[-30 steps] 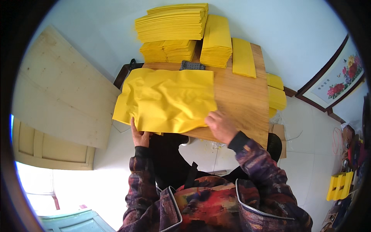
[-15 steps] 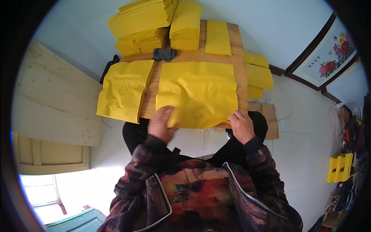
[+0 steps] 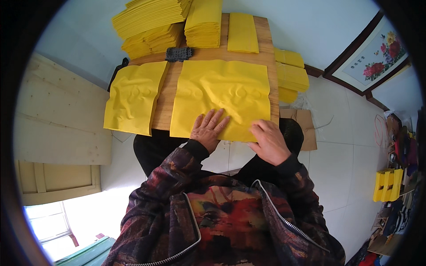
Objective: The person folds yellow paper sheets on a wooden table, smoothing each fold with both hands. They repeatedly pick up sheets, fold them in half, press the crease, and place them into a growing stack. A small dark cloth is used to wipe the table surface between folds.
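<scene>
Sheet now squared on board, both hands on its near edge.
Wooden board point(image 3: 212, 54) carries large crumpled yellow paper sheet point(image 3: 222, 99), shifted to centre; second yellow sheet point(image 3: 133, 97) left aside. Left hand point(image 3: 207, 129) flat, fingers spread; right hand point(image 3: 268, 141) curled, pressing sheet edge, no grasp.
</scene>
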Available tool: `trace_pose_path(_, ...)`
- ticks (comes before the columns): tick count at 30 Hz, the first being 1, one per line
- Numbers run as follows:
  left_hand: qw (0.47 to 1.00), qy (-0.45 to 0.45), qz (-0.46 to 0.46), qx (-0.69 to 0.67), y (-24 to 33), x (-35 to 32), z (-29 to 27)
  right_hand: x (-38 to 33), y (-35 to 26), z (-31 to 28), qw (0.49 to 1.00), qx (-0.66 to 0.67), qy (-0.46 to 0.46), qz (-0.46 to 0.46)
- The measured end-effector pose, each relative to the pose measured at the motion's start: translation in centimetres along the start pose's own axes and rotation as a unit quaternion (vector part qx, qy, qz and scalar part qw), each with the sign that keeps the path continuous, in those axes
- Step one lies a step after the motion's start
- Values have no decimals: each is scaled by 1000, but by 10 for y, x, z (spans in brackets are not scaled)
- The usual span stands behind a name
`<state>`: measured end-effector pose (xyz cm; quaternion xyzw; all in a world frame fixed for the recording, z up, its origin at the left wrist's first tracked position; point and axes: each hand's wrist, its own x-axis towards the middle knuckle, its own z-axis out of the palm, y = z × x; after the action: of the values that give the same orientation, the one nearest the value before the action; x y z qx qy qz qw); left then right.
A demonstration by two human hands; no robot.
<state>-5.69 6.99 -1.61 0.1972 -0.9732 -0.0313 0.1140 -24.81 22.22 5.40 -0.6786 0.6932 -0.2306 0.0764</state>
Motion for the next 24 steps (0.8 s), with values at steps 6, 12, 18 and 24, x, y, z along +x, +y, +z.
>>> trace_pose_path(6,993,-106,-37,16,1,3,-1,75,-14,65,998,12,4,-69)
trace_pose_path(12,995,-92,-31,21,2,2,-3,102,23,75,997,-27,-75,7)
trace_pose_path(18,997,-71,-24,-1,4,-1,-5,111,89,51,981,-106,-78,143)
trace_pose_path(24,997,-70,-25,7,4,-1,-3,141,94,26,948,-159,-113,252)
